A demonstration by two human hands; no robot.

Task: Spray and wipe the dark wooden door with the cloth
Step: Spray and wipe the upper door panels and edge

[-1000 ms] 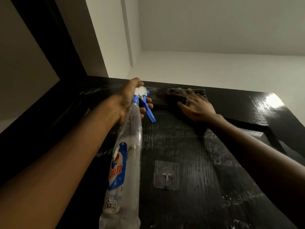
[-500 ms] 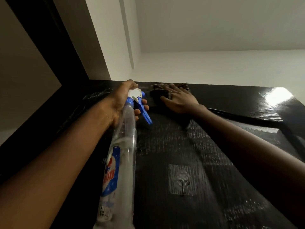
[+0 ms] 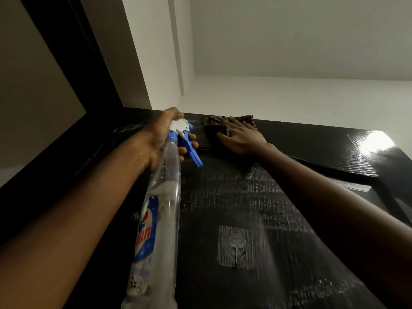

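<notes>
The dark wooden door fills the lower view, seen from below, with wet streaks on its grain. My left hand grips the neck of a clear spray bottle with a white and blue trigger head, held close to the door's upper part. My right hand presses a dark checked cloth flat against the door just under its top edge, fingers straight. The cloth is partly hidden under the fingers.
A clear adhesive hook is stuck to the door panel below my hands. The dark door frame runs up the left side. White wall and ceiling lie above. A bright light reflection sits at the door's upper right.
My right hand slid the cloth to the left along the top of the door, closer to the spray bottle. The left hand kept holding the bottle in about the same place.
</notes>
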